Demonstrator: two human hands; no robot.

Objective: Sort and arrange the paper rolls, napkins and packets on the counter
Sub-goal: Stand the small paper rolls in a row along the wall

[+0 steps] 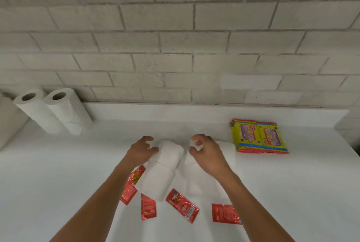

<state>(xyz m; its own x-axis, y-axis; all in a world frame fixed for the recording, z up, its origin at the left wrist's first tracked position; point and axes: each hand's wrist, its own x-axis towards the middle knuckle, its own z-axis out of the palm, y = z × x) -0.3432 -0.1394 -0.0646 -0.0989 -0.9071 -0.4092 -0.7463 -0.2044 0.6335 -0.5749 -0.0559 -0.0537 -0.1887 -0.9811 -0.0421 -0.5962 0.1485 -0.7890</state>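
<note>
Napkins (161, 169) lying mid-desk (292, 183), stacked beside a second pile (196, 175) under the right hand (206, 154). Left hand (141, 151) touching the stack's far-left edge, fingers (150, 145) curled and spread; right fingers (196, 142) loosely parted, pinching nothing. Best squared from both sides, clear of red packets (182, 207) nearby.

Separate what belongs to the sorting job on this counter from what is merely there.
Part of the job:
- two standing paper rolls by the wall
- white rolls under the left hand and right hand
- red sachets near the front
- yellow packets, stacked at right

Just there:
- white counter
- brick wall
</note>
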